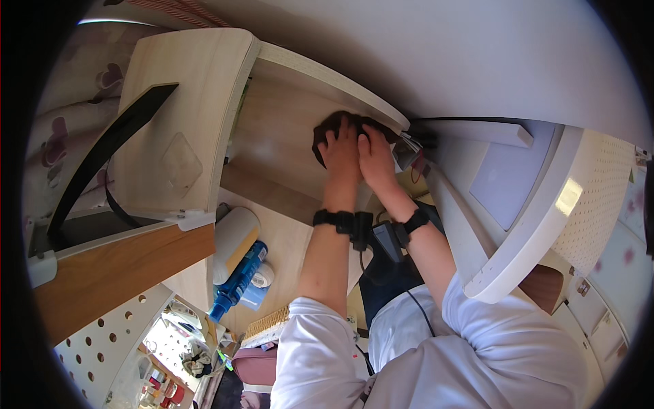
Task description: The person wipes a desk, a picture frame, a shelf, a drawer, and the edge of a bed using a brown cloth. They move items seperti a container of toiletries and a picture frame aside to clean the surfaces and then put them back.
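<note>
A dark brown cloth or soft bundle (321, 137) lies on the pale wooden shelf (278, 122), near the shelf's right end. My left hand (341, 153) presses on it with the fingers spread a little. Close beside it, my right hand (377, 156) rests on the bundle's right part, its thumb near the left hand. Both palms face down, and the bundle's underside is hidden. Black bands with small devices are strapped round both wrists.
Below the shelf stand a blue bottle (239, 281), a large pale bottle (237, 240) and a white roll (262, 275). A woven basket (265, 325) and a pink bag (254, 365) are lower down. A curved white panel edge (541, 220) juts out at right. Thin items poke out by the shelf's right end.
</note>
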### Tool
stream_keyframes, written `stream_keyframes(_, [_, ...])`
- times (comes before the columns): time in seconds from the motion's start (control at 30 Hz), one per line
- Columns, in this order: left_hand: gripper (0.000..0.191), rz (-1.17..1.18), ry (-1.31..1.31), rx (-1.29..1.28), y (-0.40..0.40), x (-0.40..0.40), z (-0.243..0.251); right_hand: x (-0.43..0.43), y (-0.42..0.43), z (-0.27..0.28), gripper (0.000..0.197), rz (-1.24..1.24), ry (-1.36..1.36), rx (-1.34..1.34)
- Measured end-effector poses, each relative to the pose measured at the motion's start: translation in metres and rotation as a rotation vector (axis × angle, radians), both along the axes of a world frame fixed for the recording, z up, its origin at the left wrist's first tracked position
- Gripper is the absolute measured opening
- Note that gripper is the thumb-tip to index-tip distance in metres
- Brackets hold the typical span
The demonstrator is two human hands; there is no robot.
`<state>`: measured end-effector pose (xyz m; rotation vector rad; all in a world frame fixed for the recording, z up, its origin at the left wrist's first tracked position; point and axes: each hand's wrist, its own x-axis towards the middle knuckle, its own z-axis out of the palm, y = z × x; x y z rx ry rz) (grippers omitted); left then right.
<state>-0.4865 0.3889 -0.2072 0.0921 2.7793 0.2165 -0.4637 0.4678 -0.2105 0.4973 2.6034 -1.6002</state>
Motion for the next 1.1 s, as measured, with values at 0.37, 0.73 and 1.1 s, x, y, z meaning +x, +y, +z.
stream_keyframes(0.37, [0.068, 0.094, -0.04, -0.004, -0.004, -0.009, 0.011, 0.005, 0.007, -0.007, 0.038, -0.01, -0.026, -0.025])
stream_keyframes(0.73, [0.067, 0.462, -0.249, -0.144, -0.055, 0.012, -0.003, -0.003, -0.001, 0.014, 0.037, -0.025, -0.016, -0.155])
stream_keyframes(1.1, [0.042, 0.607, -0.311, 0.185, -0.05, 0.038, 0.055, 0.018, -0.016, 0.004, 0.039, 0.644, -0.295, 0.169])
